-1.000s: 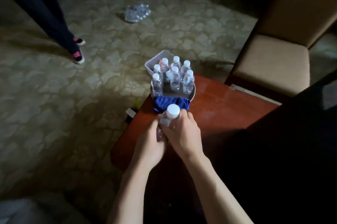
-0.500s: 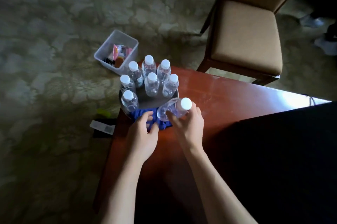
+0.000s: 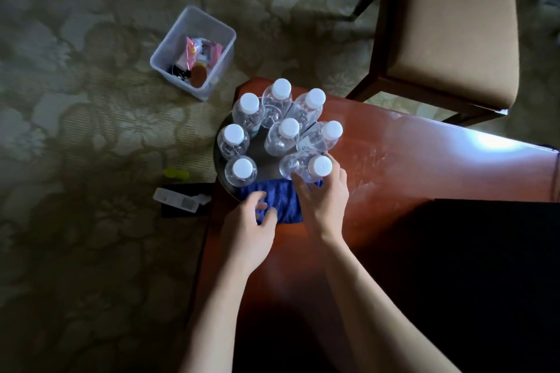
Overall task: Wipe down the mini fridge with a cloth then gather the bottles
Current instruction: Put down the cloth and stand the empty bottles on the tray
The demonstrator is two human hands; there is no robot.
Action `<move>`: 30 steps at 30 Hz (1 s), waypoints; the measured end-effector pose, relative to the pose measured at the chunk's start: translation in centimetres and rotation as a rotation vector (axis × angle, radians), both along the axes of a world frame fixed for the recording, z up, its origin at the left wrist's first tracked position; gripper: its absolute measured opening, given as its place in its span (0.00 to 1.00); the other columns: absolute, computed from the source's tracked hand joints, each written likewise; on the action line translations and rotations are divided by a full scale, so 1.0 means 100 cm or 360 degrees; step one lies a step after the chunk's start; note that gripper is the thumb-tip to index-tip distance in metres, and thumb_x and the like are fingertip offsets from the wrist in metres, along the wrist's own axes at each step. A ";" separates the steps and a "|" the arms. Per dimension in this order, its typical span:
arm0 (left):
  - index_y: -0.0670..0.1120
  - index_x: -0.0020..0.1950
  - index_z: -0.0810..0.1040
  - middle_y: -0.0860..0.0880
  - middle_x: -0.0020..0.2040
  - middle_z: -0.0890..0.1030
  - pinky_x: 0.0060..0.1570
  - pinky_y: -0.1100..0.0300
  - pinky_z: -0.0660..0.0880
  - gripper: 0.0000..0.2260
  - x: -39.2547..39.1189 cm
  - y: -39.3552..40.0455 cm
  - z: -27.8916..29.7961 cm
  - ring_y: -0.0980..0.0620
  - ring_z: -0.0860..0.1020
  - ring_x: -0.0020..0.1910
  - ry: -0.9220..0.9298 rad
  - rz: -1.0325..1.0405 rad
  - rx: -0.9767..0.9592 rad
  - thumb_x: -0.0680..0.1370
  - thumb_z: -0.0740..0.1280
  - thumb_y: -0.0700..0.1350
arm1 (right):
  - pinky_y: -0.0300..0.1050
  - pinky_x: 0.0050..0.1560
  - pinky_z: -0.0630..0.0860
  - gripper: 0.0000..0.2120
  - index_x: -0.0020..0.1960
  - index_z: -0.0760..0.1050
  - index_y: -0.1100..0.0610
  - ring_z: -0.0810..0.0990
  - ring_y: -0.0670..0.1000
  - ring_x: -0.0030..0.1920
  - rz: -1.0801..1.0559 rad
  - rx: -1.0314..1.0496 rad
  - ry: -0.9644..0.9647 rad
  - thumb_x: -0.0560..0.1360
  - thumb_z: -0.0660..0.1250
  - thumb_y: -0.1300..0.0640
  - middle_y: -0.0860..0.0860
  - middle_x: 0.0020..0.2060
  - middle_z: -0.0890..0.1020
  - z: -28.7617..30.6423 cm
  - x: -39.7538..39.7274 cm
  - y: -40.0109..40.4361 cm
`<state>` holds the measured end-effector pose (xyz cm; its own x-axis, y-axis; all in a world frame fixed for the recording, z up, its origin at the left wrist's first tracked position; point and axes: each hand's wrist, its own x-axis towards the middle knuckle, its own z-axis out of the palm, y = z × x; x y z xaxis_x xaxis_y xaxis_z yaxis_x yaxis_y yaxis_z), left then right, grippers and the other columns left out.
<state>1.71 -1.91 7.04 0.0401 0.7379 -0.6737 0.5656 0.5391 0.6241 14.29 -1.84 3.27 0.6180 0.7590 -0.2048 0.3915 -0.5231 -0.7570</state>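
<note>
- The round tray (image 3: pixel 218 160) overhangs the table (image 3: pixel 394 166) corner; bare wood lies open toward 3 o'clock.
- My right hand (image 3: pixel 325 199) grips a tilted bottle (image 3: pixel 298 164), cap pointing to 3 o'clock, at the tray's 5 o'clock edge.
- My left hand (image 3: pixel 248 227), fingers loosely curled, rests on the blue cloth (image 3: pixel 283 201) at 6 o'clock.

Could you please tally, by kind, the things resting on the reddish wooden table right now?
Clear plastic water bottles with white caps: 8, one held by the right hand
Crumpled blue cloth: 1, touched by the left hand
Dark round tray: 1
Total: 10
</note>
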 end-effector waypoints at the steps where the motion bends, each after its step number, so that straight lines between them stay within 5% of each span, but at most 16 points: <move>1: 0.48 0.63 0.76 0.51 0.53 0.82 0.56 0.49 0.75 0.15 0.000 0.001 -0.001 0.48 0.81 0.51 0.0012 -0.0023 -0.0010 0.76 0.66 0.46 | 0.55 0.54 0.78 0.28 0.66 0.71 0.51 0.74 0.48 0.57 -0.0006 0.0010 -0.0004 0.68 0.76 0.53 0.42 0.52 0.72 -0.003 -0.001 0.001; 9: 0.49 0.66 0.75 0.53 0.56 0.81 0.54 0.59 0.73 0.16 0.004 -0.002 -0.011 0.52 0.79 0.54 0.0052 -0.0069 -0.0066 0.78 0.65 0.47 | 0.54 0.55 0.77 0.28 0.65 0.70 0.51 0.75 0.51 0.57 0.0011 -0.0005 -0.0003 0.68 0.75 0.52 0.42 0.53 0.72 -0.016 -0.001 0.007; 11: 0.49 0.65 0.75 0.53 0.56 0.81 0.51 0.62 0.70 0.15 0.006 -0.006 -0.011 0.52 0.79 0.54 0.0074 -0.0070 -0.0075 0.78 0.65 0.46 | 0.44 0.58 0.74 0.29 0.67 0.69 0.52 0.75 0.50 0.57 0.0049 -0.0080 0.0004 0.69 0.75 0.51 0.50 0.58 0.73 -0.018 -0.001 0.007; 14: 0.47 0.65 0.76 0.53 0.54 0.82 0.53 0.60 0.72 0.15 0.008 -0.013 -0.013 0.51 0.79 0.53 0.0039 -0.0038 -0.0097 0.77 0.66 0.45 | 0.32 0.47 0.62 0.28 0.69 0.68 0.54 0.73 0.50 0.60 0.0134 -0.0219 -0.0076 0.72 0.73 0.51 0.53 0.65 0.72 -0.019 -0.003 0.007; 30: 0.48 0.65 0.76 0.53 0.50 0.80 0.45 0.67 0.65 0.16 0.017 -0.018 -0.005 0.54 0.77 0.49 -0.0044 0.0033 -0.0032 0.77 0.66 0.44 | 0.52 0.53 0.72 0.27 0.65 0.66 0.56 0.75 0.59 0.56 0.0128 -0.0446 -0.0115 0.72 0.70 0.47 0.54 0.60 0.72 -0.008 0.003 0.017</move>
